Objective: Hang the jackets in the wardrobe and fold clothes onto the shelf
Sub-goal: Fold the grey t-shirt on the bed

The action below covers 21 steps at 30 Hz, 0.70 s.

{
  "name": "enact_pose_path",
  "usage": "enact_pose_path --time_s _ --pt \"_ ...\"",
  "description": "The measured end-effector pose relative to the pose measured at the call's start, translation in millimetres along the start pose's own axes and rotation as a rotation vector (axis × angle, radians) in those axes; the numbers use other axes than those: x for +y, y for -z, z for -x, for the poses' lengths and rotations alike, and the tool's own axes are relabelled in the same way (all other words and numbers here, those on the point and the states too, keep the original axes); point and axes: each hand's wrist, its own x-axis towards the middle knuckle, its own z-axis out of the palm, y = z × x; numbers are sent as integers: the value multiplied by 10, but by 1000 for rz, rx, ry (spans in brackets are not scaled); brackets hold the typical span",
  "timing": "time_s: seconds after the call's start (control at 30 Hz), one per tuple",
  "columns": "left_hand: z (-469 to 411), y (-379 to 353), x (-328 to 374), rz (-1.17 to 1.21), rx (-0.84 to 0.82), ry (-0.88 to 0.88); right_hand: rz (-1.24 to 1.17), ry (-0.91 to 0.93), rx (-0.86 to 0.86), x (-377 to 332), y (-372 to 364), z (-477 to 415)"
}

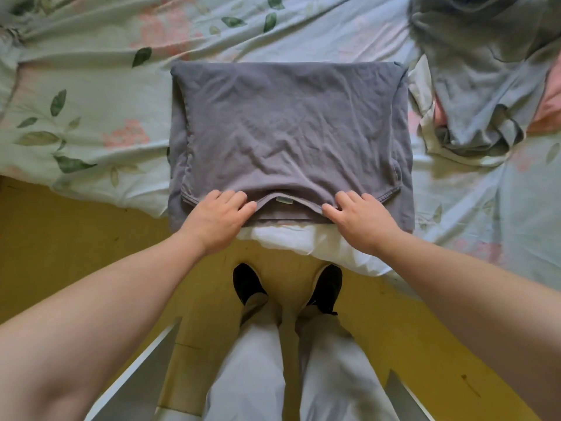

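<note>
A purple-grey T-shirt (288, 132) lies folded into a rectangle on the floral bed sheet (91, 101), its collar and label toward me at the bed's edge. My left hand (217, 217) rests on the near left part of the collar edge, fingers curled over the fabric. My right hand (361, 220) lies on the near right part of the same edge, fingers bent onto the cloth. Whether either hand pinches the fabric is unclear.
A crumpled grey-blue garment (485, 71) lies on the bed at the upper right. The yellow floor (76, 238) runs below the bed's edge, where my feet in dark shoes (247, 282) stand. White panel edges (136, 369) show at the bottom left and right.
</note>
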Motion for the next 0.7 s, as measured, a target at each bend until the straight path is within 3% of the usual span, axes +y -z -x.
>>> enact_pose_path --time_s 0.27,0.43,0.53,0.6,0.7 --pt "39 94 35 49 -96 -124 -68 -46 -63 -51 -5 86" --pt "5 94 102 122 -214 -23 -130 -98 -149 -83 9 73" --pt "-94 164 117 185 -154 47 -186 -124 -131 -16 55 14" --pt "-213 230 64 206 -22 125 -231 -163 -19 96 102 -101" --pt "-447 238 -101 212 80 360 -227 -295 135 368 143 -326"
